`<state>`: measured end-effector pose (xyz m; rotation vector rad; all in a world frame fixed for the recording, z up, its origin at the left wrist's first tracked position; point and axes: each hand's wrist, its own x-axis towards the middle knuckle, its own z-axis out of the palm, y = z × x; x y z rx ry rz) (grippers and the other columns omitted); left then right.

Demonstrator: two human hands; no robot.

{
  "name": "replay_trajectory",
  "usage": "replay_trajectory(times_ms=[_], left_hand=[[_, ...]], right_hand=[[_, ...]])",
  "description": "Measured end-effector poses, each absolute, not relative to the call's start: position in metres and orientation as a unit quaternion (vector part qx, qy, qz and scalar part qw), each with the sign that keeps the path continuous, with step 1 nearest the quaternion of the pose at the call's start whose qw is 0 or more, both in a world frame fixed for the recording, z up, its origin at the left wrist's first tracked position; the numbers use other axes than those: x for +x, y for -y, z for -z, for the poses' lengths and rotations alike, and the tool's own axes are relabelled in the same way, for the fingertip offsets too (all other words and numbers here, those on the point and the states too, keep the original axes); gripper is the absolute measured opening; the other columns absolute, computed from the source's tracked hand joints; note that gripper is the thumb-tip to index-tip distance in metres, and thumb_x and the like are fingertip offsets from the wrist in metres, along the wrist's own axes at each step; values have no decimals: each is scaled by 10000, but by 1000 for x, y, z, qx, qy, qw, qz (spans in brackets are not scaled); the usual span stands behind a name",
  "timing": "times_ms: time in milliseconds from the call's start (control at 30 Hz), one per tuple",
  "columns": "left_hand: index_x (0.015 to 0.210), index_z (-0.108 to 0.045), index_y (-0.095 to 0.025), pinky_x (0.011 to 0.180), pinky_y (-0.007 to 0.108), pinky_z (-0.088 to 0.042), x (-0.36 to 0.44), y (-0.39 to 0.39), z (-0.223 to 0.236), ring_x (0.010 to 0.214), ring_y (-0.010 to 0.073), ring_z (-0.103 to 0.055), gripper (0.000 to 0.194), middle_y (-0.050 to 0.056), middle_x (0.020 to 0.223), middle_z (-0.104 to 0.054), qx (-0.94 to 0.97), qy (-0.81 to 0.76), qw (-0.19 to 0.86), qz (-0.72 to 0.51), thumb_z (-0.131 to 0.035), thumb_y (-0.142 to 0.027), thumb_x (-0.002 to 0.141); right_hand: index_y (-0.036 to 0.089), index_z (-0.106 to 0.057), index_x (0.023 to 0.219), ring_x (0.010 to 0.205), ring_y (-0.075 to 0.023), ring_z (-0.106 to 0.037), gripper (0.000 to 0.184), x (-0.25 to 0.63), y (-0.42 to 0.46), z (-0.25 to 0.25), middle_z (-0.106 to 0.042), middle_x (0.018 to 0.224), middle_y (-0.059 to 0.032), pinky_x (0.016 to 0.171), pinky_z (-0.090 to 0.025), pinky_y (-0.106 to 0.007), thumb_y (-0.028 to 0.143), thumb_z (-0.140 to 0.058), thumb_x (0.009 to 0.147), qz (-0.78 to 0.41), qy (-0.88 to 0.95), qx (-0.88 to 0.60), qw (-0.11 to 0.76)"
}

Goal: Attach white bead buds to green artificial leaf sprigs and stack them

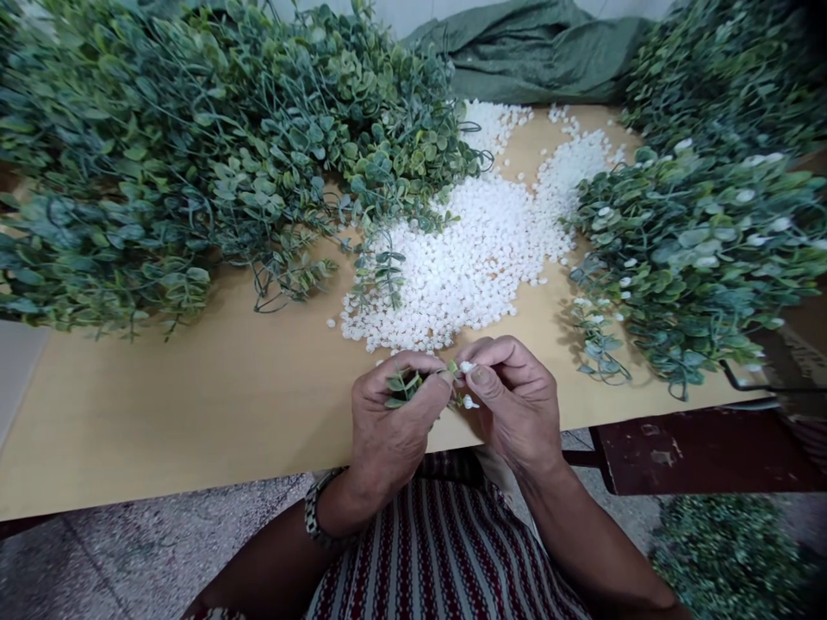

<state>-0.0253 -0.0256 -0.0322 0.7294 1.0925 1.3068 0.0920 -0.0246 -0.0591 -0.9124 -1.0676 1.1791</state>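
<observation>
Close to the table's front edge, my left hand [394, 422] pinches an artificial leaf sprig [401, 387], its small green leaves showing between thumb and fingers. Beside it, my right hand [517, 400] is closed, with thumb and forefinger on a small white bead-like berry [466, 367] at the sprig's tip. Another white berry [470, 401] sticks out just below, between the hands. The stem is mostly hidden by my fingers. Just beyond the hands spreads a heap of loose white berries [452, 267].
A large pile of artificial greenery [226, 129] covers the table's left and back. At the right lies foliage dotted with white berries [704, 250]. A green cloth sack [536, 52] sits at the back. Below right are a dark red bench [704, 452] and more greenery [730, 551] on the floor.
</observation>
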Motion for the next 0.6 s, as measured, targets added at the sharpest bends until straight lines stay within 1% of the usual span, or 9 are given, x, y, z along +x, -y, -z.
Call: replay_trajectory(times_ms=[133, 267, 467, 600], left_hand=[[597, -626, -190, 389, 198, -292, -25, 26, 33, 404, 49, -341, 81, -68, 484, -478, 331, -478, 587, -563, -637, -135, 655], [599, -616, -197, 402, 200, -298, -26, 26, 34, 410, 54, -344, 99, -73, 480, -466, 347, -482, 573, -564, -617, -122, 664], [603, -618, -181, 439, 204, -330, -26, 27, 35, 461, 69, -392, 91, -50, 525, -512, 378, -503, 534, -565, -631, -134, 680], [587, -611, -180, 439, 197, -325, -26, 27, 34, 453, 62, -369, 115, -63, 507, -491, 397, -504, 515, -569, -630, -109, 676]], right_hand=[[204, -615, 785, 651, -97, -589, 62, 92, 26, 60, -651, 794, -1, 592, -506, -217, 216, -663, 824, -475, 481, -412, 611], [209, -621, 819, 692, -98, -603, 41, 91, 27, 59, -656, 813, -2, 615, -517, -211, 178, -642, 833, -447, 498, -417, 615], [208, -613, 831, 748, -129, -628, 67, 90, 29, 55, -665, 815, -16, 664, -538, -257, 142, -615, 836, -372, 549, -442, 605], [207, -619, 854, 779, -143, -638, 117, 91, 29, 55, -662, 814, -23, 690, -534, -281, 93, -600, 834, -322, 590, -438, 597]])
